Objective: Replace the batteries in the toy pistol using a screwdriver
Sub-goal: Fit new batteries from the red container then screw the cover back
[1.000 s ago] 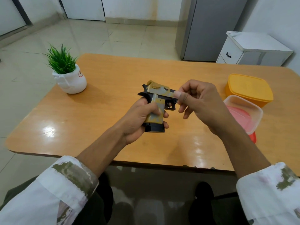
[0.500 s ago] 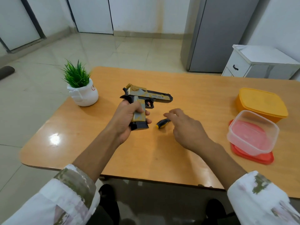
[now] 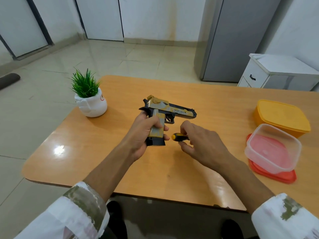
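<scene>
A gold and black toy pistol [image 3: 170, 110] is held upright above the wooden table [image 3: 207, 109], barrel pointing right. My left hand [image 3: 143, 135] grips its handle, fingers wrapped round the front. Just right of the pistol's black base, my right hand [image 3: 202, 144] pinches a small screwdriver [image 3: 178, 136] with a yellow and black handle. Only the handle end shows; its shaft is hidden behind my fingers.
A small green plant in a white pot [image 3: 90, 100] stands at the table's left. At the right sit a yellow lidded box [image 3: 281, 118] and a clear container [image 3: 272, 149] on a red lid. A white cabinet [image 3: 279, 73] and a grey fridge [image 3: 241, 38] stand beyond.
My right hand left the pistol's barrel, dropped to the table beside the screwdriver and has now picked it up by the handle. My left hand kept its grip on the pistol.
</scene>
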